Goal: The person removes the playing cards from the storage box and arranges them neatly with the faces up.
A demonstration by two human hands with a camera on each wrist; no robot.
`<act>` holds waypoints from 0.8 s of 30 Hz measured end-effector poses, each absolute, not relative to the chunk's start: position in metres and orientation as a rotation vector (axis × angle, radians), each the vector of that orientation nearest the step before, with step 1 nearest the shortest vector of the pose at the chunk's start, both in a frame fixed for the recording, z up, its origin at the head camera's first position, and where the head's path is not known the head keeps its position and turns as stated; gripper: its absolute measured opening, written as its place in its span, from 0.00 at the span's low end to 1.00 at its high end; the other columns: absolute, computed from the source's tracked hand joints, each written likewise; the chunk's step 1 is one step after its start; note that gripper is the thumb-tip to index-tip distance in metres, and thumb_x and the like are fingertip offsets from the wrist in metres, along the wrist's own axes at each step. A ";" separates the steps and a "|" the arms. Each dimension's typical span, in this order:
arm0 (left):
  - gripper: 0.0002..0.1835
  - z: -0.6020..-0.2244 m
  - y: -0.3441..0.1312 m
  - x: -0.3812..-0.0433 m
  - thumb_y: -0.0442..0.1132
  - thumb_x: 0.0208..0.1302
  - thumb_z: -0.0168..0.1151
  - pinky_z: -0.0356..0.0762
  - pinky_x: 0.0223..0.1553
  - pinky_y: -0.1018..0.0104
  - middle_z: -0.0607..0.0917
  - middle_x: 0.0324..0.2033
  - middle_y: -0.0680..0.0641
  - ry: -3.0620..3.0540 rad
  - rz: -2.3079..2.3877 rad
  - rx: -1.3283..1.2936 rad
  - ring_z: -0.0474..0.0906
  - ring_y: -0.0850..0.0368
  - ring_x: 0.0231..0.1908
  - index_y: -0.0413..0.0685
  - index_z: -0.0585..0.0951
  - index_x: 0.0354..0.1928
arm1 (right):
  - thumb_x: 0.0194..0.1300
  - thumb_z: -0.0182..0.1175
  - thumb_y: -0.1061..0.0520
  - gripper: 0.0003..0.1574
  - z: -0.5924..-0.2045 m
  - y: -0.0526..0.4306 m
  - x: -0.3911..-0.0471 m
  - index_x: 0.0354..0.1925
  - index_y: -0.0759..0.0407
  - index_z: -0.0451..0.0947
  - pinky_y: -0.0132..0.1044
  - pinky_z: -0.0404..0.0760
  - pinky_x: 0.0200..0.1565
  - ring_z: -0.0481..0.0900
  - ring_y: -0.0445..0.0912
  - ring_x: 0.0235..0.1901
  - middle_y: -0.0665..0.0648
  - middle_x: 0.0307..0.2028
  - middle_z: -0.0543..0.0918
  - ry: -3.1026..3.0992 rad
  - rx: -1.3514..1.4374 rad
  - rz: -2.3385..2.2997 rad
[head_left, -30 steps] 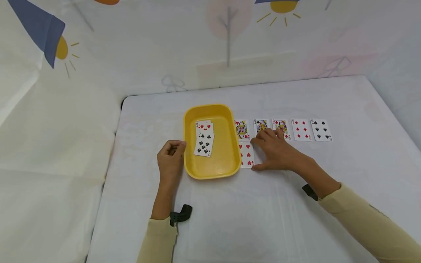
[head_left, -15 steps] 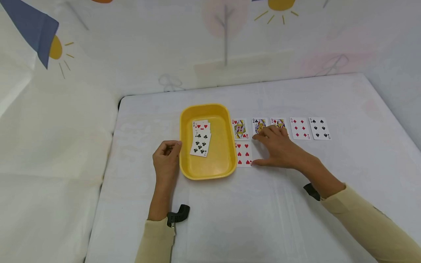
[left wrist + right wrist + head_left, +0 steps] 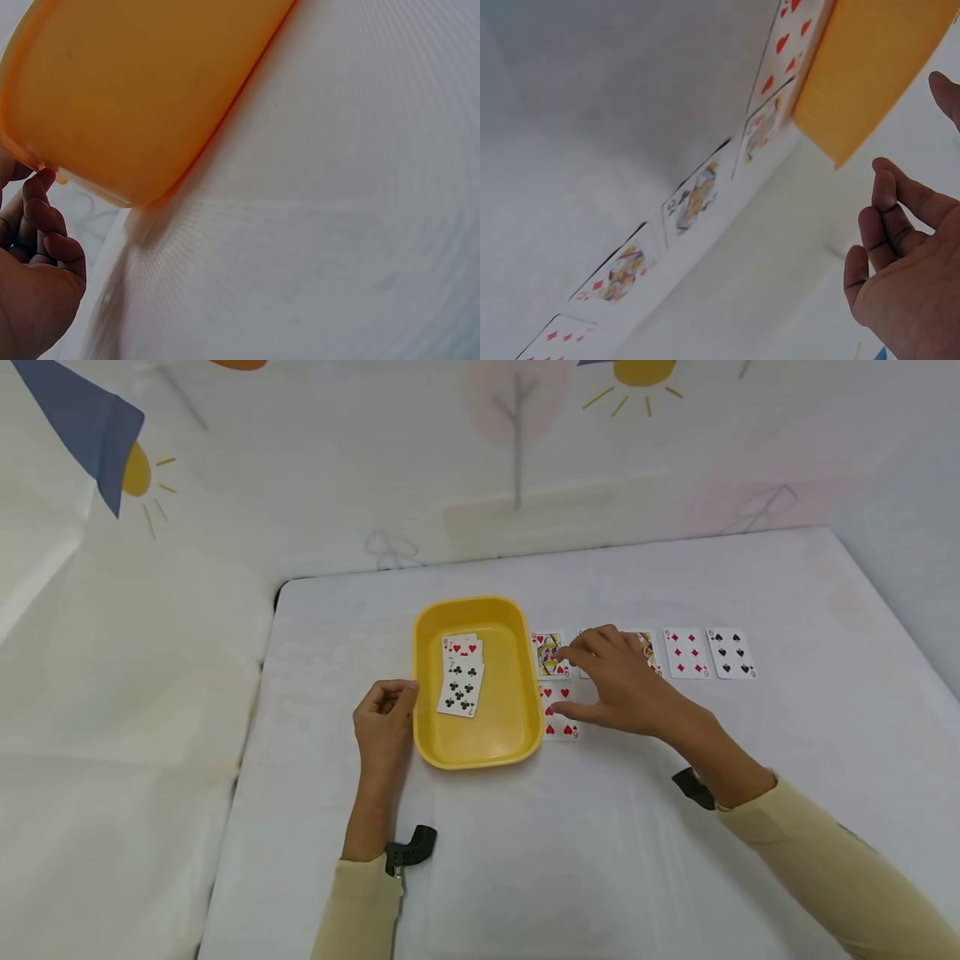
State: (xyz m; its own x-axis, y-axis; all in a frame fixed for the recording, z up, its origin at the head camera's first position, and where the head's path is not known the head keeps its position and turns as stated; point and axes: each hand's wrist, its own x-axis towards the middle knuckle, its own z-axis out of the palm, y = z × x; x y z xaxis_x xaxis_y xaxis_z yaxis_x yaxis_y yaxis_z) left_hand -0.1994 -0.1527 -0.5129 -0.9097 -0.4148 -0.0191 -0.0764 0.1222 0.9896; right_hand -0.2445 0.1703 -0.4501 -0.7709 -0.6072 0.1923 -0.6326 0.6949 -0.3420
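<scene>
A yellow plastic tray point(image 3: 480, 766) stands on the white table, with several overlapping playing cards point(image 3: 461, 687) in it, a seven of clubs on top. My left hand point(image 3: 382, 727) pinches the tray's left rim; in the left wrist view its curled fingers point(image 3: 46, 214) meet the rim. To the tray's right lie a queen of hearts point(image 3: 551, 653) and, below it, a six of hearts point(image 3: 558, 727). My right hand point(image 3: 622, 681), fingers spread and holding nothing, hovers over these cards. It hides most of the queen of clubs and part of the queen of diamonds point(image 3: 648, 647).
The card row continues right with a six of diamonds point(image 3: 686, 653) and a six of spades point(image 3: 731, 653). A patterned white cloth wall point(image 3: 600, 460) rises behind the table's far edge, and another hangs at the left.
My right hand has shifted left and away from me, its thumb now over the six of hearts. My left hand stays at the tray's rim. Cards and tray lie as before.
</scene>
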 end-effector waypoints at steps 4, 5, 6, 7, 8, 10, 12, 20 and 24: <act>0.13 -0.514 -0.153 -0.199 0.47 0.65 0.69 0.75 0.34 0.72 0.82 0.34 0.46 -2.139 -1.858 0.482 0.76 0.54 0.33 0.44 0.84 0.40 | 0.54 0.73 0.35 0.42 -0.446 0.154 -0.246 0.60 0.56 0.78 0.52 0.61 0.53 0.64 0.52 0.57 0.55 0.50 0.75 -2.855 1.044 0.608; 0.13 -0.515 -0.153 -0.199 0.47 0.65 0.69 0.75 0.34 0.72 0.82 0.34 0.46 -2.139 -1.857 0.482 0.76 0.54 0.33 0.44 0.85 0.40 | 0.54 0.73 0.34 0.43 -0.445 0.150 -0.246 0.60 0.56 0.77 0.53 0.61 0.54 0.64 0.53 0.57 0.55 0.51 0.75 -2.861 1.045 0.606; 0.12 -0.515 -0.153 -0.199 0.47 0.65 0.69 0.75 0.34 0.72 0.82 0.34 0.46 -2.136 -1.858 0.481 0.76 0.54 0.33 0.45 0.85 0.40 | 0.54 0.72 0.34 0.44 -0.445 0.146 -0.247 0.60 0.57 0.77 0.53 0.61 0.54 0.64 0.52 0.58 0.55 0.51 0.75 -2.865 1.051 0.604; 0.12 -0.514 -0.153 -0.199 0.47 0.65 0.69 0.75 0.34 0.72 0.82 0.34 0.46 -2.137 -1.857 0.480 0.76 0.54 0.33 0.45 0.85 0.40 | 0.54 0.72 0.34 0.44 -0.444 0.142 -0.247 0.60 0.57 0.77 0.53 0.60 0.55 0.64 0.53 0.58 0.55 0.52 0.74 -2.868 1.058 0.605; 0.12 -0.514 -0.152 -0.199 0.47 0.65 0.69 0.75 0.34 0.72 0.82 0.34 0.46 -2.136 -1.858 0.478 0.76 0.54 0.33 0.45 0.85 0.40 | 0.54 0.72 0.34 0.44 -0.444 0.138 -0.248 0.60 0.58 0.77 0.53 0.60 0.55 0.64 0.53 0.58 0.56 0.52 0.74 -2.870 1.066 0.603; 0.12 -0.514 -0.152 -0.199 0.47 0.64 0.69 0.74 0.33 0.71 0.82 0.34 0.45 -2.129 -1.864 0.476 0.75 0.54 0.32 0.45 0.85 0.40 | 0.54 0.73 0.34 0.44 -0.444 0.130 -0.249 0.60 0.58 0.77 0.53 0.60 0.55 0.64 0.53 0.58 0.56 0.52 0.74 -2.869 1.084 0.602; 0.13 -0.514 -0.152 -0.200 0.47 0.64 0.69 0.74 0.32 0.71 0.82 0.34 0.45 -2.132 -1.862 0.477 0.75 0.54 0.32 0.45 0.85 0.40 | 0.54 0.73 0.34 0.43 -0.444 0.123 -0.251 0.59 0.58 0.77 0.53 0.60 0.55 0.64 0.53 0.57 0.56 0.52 0.74 -2.862 1.108 0.591; 0.12 -0.512 -0.150 -0.201 0.44 0.66 0.68 0.73 0.31 0.72 0.81 0.33 0.47 -2.154 -1.868 0.531 0.74 0.56 0.30 0.41 0.84 0.42 | 0.56 0.71 0.34 0.41 -0.453 0.104 -0.256 0.57 0.60 0.78 0.53 0.60 0.54 0.65 0.53 0.56 0.56 0.49 0.75 -2.828 1.195 0.576; 0.12 -0.515 -0.152 -0.202 0.45 0.65 0.68 0.73 0.30 0.72 0.81 0.32 0.47 -2.143 -1.863 0.517 0.73 0.56 0.29 0.42 0.84 0.41 | 0.56 0.71 0.34 0.42 -0.457 0.096 -0.258 0.58 0.60 0.78 0.53 0.59 0.54 0.65 0.53 0.55 0.55 0.48 0.74 -2.823 1.209 0.571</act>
